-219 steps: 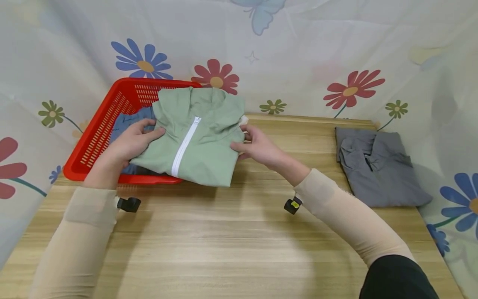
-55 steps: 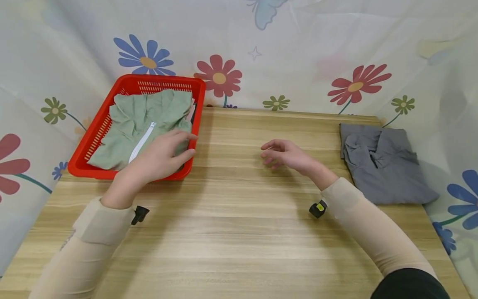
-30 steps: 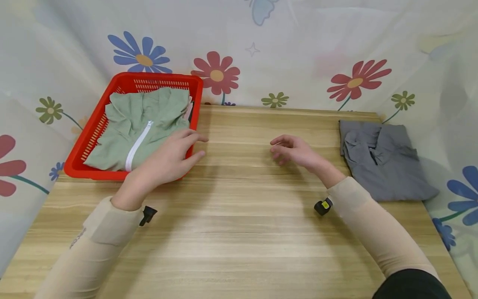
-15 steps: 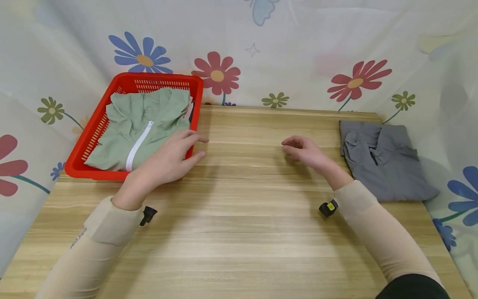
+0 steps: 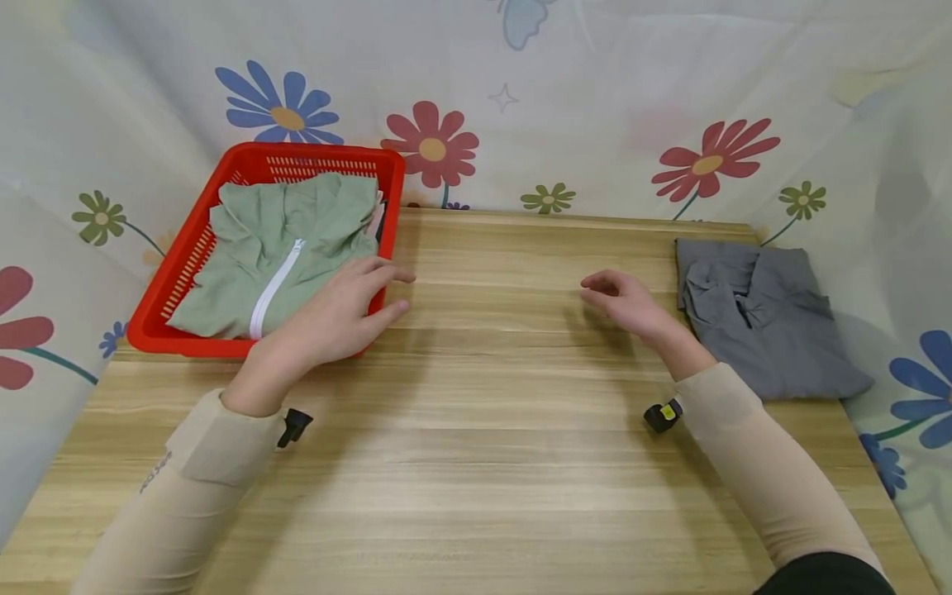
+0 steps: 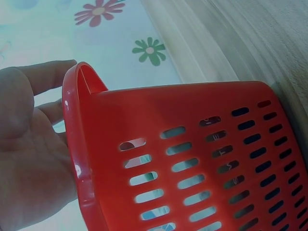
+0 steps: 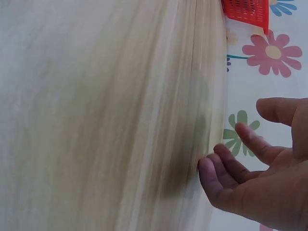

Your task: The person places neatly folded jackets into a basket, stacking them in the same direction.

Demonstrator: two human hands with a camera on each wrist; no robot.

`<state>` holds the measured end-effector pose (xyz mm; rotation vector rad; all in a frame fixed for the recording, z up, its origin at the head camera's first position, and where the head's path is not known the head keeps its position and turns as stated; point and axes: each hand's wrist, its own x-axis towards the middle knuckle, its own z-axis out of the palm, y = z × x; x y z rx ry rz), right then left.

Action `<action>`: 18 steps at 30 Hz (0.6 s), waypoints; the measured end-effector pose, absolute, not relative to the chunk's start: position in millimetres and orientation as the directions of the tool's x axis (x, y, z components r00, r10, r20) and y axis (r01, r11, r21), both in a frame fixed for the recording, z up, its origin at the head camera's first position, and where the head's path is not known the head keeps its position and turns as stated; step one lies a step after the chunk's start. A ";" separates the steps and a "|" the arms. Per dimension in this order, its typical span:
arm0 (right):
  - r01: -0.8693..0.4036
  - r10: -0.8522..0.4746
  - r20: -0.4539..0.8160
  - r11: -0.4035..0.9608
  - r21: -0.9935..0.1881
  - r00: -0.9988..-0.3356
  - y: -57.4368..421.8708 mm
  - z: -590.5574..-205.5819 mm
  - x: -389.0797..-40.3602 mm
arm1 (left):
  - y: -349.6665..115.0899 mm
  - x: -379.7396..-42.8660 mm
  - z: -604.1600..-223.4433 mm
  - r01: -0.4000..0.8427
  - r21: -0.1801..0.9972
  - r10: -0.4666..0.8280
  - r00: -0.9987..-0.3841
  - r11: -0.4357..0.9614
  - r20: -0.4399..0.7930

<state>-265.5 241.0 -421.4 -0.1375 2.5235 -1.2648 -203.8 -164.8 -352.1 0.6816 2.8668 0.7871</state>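
Observation:
A red plastic basket (image 5: 390, 223) stands at the table's back left, and a folded light green zip jacket (image 5: 312, 211) lies on top inside it. Over the basket's front right corner is my left hand (image 5: 335, 310), fingers relaxed and holding nothing. The left wrist view shows that hand beside the basket's rim (image 6: 72, 125); whether it touches is hard to tell. My right hand (image 5: 621, 302) hovers above the table with loosely bent fingers and nothing in them. To its right lies a folded grey garment (image 5: 773, 330) with a collar.
The wooden table (image 5: 476, 463) meets a flower-printed curtain (image 5: 595, 99) along the back and right side. Edges of pink and dark cloth (image 5: 379, 219) show under the green jacket. Each wrist wears a small black camera (image 5: 295, 427).
Earlier, both hands held the green jacket over the basket; now it lies inside. The left hand has since stayed over the basket's corner, while the right moved rightward toward the grey garment.

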 end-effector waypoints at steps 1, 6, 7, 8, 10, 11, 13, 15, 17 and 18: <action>0.051 -0.219 -0.230 0.612 -0.790 -0.948 241.5 -421.0 -265.4 | -164.8 -204.0 -352.2 0.397 0.505 0.444 -0.896 0.766 0.031; 0.039 -0.191 -0.211 0.644 -0.764 -0.959 247.2 -420.2 -265.1 | -165.2 -205.0 -353.4 0.404 0.506 0.450 -0.893 0.762 0.036; 0.041 -0.185 -0.208 0.647 -0.762 -0.960 249.2 -419.6 -264.9 | -165.4 -205.2 -353.6 0.406 0.507 0.451 -0.892 0.760 0.037; 0.047 -0.175 -0.210 0.652 -0.757 -0.962 251.1 -419.2 -264.9 | -165.7 -205.4 -353.8 0.408 0.508 0.453 -0.891 0.759 0.038; 0.049 -0.154 -0.206 0.676 -0.735 -0.966 255.6 -417.7 -264.8 | -166.1 -205.5 -354.1 0.410 0.509 0.455 -0.890 0.757 0.040; 0.048 -0.145 -0.202 0.688 -0.724 -0.969 257.9 -417.2 -265.3 | -166.3 -205.4 -354.1 0.411 0.509 0.456 -0.889 0.756 0.040; 0.047 -0.121 -0.198 0.732 -0.680 -0.973 262.5 -417.2 -267.4 | -166.5 -205.1 -353.8 0.413 0.509 0.458 -0.888 0.756 0.040; 0.049 -0.096 -0.196 0.781 -0.623 -0.976 267.6 -418.5 -270.0 | -166.6 -204.9 -353.4 0.412 0.511 0.459 -0.888 0.755 0.038; 0.057 -0.076 -0.201 0.810 -0.583 -0.977 272.1 -421.0 -273.3 | -166.9 -204.7 -353.1 0.410 0.512 0.458 -0.888 0.754 0.037; 0.061 -0.069 -0.207 0.823 -0.565 -0.976 274.0 -421.9 -274.3 | -167.0 -204.7 -353.2 0.410 0.513 0.458 -0.888 0.754 0.038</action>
